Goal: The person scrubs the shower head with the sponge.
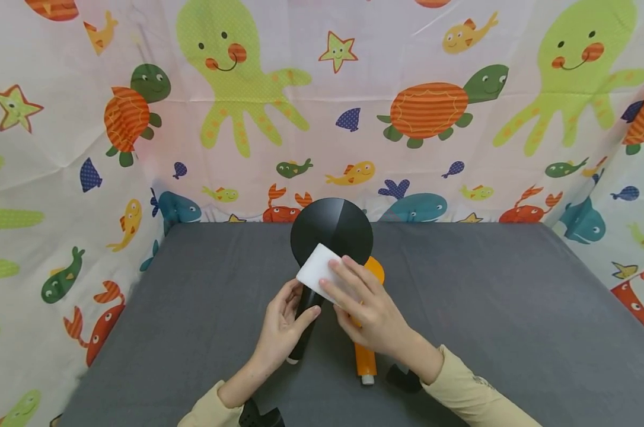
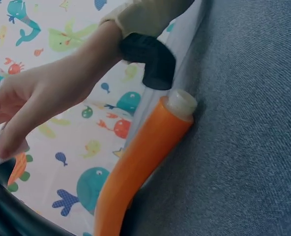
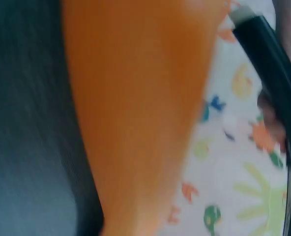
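A black tool (image 1: 332,228) with a broad round head and a long handle is tilted up over the table, its head toward the back wall. My left hand (image 1: 279,326) grips its handle, the thumb lying along the near side. In my right hand (image 1: 370,314) is a white block-shaped sponge (image 1: 318,270), held over the neck where head meets handle. Behind the right hand lies an orange long-handled tool (image 1: 366,359), mostly covered. The left wrist view shows its curved handle (image 2: 140,147) with a translucent end plug. The black handle (image 3: 266,54) shows in the right wrist view.
A grey cloth (image 1: 471,296) covers the table. Around its back and sides hangs a white curtain (image 1: 322,130) printed with sea animals. Each wrist wears a black camera mount (image 1: 260,415) that stands out near the tabletop.
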